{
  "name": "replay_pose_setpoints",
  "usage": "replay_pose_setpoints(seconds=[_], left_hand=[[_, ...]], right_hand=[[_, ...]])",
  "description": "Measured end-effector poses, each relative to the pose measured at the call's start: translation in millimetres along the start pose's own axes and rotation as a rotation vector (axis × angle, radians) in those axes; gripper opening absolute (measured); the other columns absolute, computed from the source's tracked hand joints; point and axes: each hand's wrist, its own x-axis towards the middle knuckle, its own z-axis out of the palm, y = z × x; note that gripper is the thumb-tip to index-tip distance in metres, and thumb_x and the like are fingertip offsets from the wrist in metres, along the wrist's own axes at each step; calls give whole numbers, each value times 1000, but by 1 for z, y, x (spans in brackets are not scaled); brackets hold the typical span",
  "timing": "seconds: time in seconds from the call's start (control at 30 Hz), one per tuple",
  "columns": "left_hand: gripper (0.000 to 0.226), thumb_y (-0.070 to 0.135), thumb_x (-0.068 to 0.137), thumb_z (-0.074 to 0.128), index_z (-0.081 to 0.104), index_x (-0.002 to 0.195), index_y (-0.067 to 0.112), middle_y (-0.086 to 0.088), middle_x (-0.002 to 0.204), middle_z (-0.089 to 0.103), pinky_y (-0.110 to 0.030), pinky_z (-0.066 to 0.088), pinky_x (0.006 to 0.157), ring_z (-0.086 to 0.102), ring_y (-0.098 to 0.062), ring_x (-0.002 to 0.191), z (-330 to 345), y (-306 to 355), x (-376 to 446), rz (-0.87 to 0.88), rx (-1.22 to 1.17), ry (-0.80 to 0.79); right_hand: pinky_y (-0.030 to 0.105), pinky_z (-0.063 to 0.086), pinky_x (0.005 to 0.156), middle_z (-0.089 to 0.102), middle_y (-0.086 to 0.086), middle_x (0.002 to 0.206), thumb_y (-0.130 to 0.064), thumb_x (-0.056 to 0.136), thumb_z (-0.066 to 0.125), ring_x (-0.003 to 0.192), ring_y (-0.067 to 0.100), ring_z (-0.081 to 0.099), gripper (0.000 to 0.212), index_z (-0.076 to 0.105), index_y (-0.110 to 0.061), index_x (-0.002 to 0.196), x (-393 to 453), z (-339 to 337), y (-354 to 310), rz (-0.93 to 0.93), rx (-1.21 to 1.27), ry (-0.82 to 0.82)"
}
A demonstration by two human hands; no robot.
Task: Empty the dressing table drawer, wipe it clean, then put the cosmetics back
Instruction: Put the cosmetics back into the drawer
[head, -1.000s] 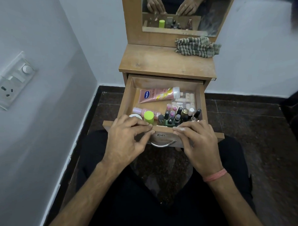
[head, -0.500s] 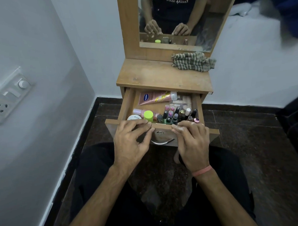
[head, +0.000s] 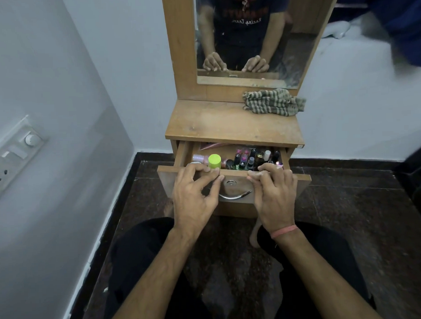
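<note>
Compared with the earlier frames, drawer point(head: 236, 176) sits further in under the counter point(head: 227, 125), only its front part exposed. Left hand point(head: 194, 195) and right hand point(head: 274, 195) curl their fingers over the drawer front edge, gripping it. Cosmetics point(head: 247, 159) remain inside. Striped cloth point(head: 273, 102) lies on the counter below the mirror point(head: 248, 38).
</note>
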Motion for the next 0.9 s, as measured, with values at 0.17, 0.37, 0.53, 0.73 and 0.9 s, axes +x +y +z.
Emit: replay_pose_setpoints(seconds=[0.17, 0.37, 0.53, 0.73, 0.9], left_hand=[[30, 28, 90, 92, 86, 118, 19, 1, 119, 64, -43, 59, 92, 59, -17, 115, 9, 0, 19, -48, -7, -26], [91, 39, 83, 95, 53, 161, 23, -3, 160, 50, -32, 37, 118, 48, -25, 144, 12, 3, 55, -127, 48, -58], [79, 59, 95, 77, 49, 162, 29, -1, 166, 47, -47, 46, 110, 45, -29, 138, 22, -7, 80, 33, 406, -180], [59, 55, 90, 83, 71, 139, 25, 2, 147, 63, -49, 35, 123, 46, -26, 150, 28, -22, 95, 94, 432, -130], [57, 53, 82, 92, 77, 127, 22, 5, 133, 65, -38, 51, 107, 57, -17, 127, 33, -24, 101, -17, 280, -118]], right_hand=[[49, 48, 92, 61, 5, 129, -26, 104, 70, 105, 27, 56, 13, 74, -17, 112, 19, 9, 3, 48, 26, -9], [43, 47, 93, 52, 3, 153, -35, 110, 59, 108, 25, 52, 50, 51, -21, 158, 47, 20, 10, 36, -69, -104], [44, 44, 88, 59, 3, 138, -35, 111, 54, 103, 27, 47, 38, 61, -20, 145, 61, 34, 12, 34, -155, -84], [45, 35, 95, 60, 0, 118, -34, 106, 63, 107, 27, 52, 20, 66, -21, 121, 73, 39, 17, 17, -195, -43], [44, 36, 96, 58, 4, 111, -31, 100, 71, 104, 29, 55, 20, 66, -15, 112, 75, 48, 23, -6, -182, -25]])
